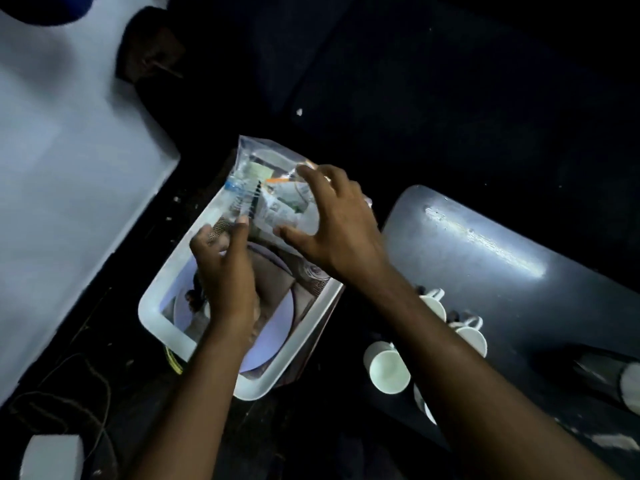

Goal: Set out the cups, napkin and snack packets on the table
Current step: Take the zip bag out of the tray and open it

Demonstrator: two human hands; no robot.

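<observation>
A clear plastic bag [266,188] with snack packets inside is held above the far end of a white tray [156,299]. My left hand [225,268] pinches the bag's lower left edge. My right hand [332,223] grips its right side with fingers spread over it. Several white cups stand on the dark table [502,271] near its left edge: one [386,367] with its mouth toward me, another [433,303] and a third [471,332] beside my right forearm, which hides part of them. No napkin can be made out.
The tray has a picture on its floor and rests on a low dark stand between a white surface [62,188] at left and the table. Cables [79,393] lie on the dark floor. A white box [52,455] sits bottom left. A dark cylinder [602,375] lies at the table's right.
</observation>
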